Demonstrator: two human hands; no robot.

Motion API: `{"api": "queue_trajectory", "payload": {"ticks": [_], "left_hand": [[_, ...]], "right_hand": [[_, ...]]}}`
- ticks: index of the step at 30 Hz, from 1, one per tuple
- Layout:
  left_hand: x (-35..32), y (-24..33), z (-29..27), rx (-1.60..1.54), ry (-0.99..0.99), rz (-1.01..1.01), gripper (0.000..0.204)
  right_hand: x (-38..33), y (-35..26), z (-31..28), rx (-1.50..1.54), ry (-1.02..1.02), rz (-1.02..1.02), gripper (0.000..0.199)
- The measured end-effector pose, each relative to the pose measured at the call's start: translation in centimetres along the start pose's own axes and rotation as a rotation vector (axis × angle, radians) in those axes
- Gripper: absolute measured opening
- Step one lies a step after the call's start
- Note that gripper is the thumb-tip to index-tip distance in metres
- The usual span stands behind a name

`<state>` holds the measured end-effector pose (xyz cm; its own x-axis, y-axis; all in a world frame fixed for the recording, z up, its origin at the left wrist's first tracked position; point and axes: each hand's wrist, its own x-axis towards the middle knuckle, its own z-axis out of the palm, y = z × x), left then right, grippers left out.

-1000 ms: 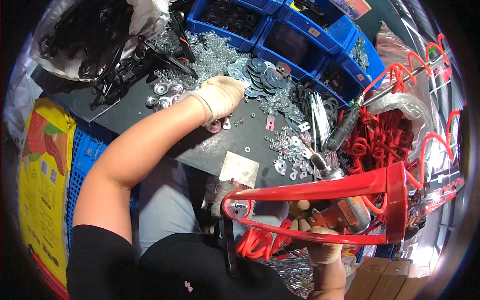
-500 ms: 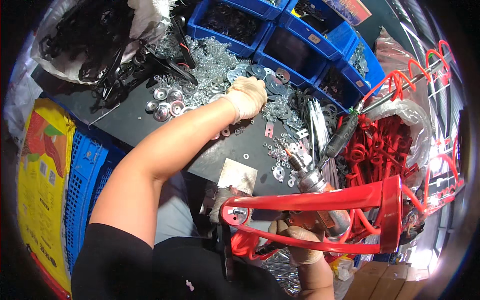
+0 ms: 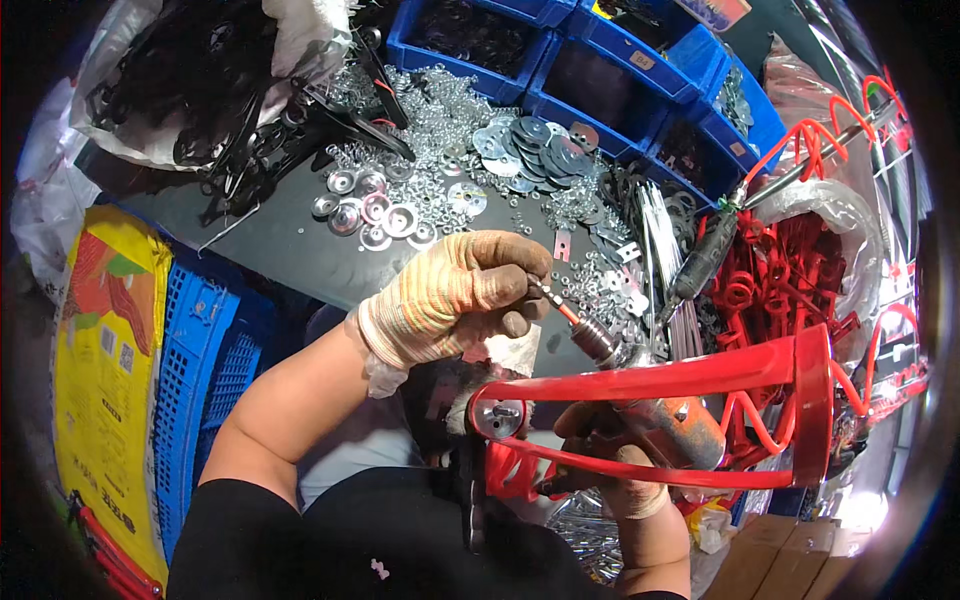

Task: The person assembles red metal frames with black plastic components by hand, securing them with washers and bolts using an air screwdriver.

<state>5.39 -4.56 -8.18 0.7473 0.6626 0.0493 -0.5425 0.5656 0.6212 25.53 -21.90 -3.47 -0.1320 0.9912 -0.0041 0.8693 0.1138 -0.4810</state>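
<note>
Fingers (image 3: 503, 287) of the stripy-gloved left hand (image 3: 452, 297) pinch a small shiny metal piece (image 3: 553, 298) at the orange-and-grey metal driver (image 3: 672, 432) tip (the gloved right hand (image 3: 628, 475) holds it); lining up straight should help.

We see a yellow printed sack (image 3: 112, 420) beside a blue perforated plastic crate (image 3: 192, 375) at left, a white sack (image 3: 308, 38) of black parts (image 3: 185, 85) above, and brown cardboard boxes (image 3: 772, 562) at lower right.

Left grip (image 3: 455, 295) seemingly reached driver bit (image 3: 568, 313).
</note>
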Motion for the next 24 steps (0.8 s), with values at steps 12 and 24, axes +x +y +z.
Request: {"api": "queue_trajectory", "payload": {"ticks": [12, 24], "left_hand": [[-0.8, -1.3, 0.5, -0.020, -0.037, 0.058, 0.044], [-2.7, -2.5, -1.1, 0.530, 0.186, 0.464, 0.087]], "right_hand": [[0.0, -2.6, -1.4, -0.058, -0.072, 0.021, 0.012], [-0.3, -4.7, -4.0, -0.141, -0.209, 0.110, 0.016]]}}
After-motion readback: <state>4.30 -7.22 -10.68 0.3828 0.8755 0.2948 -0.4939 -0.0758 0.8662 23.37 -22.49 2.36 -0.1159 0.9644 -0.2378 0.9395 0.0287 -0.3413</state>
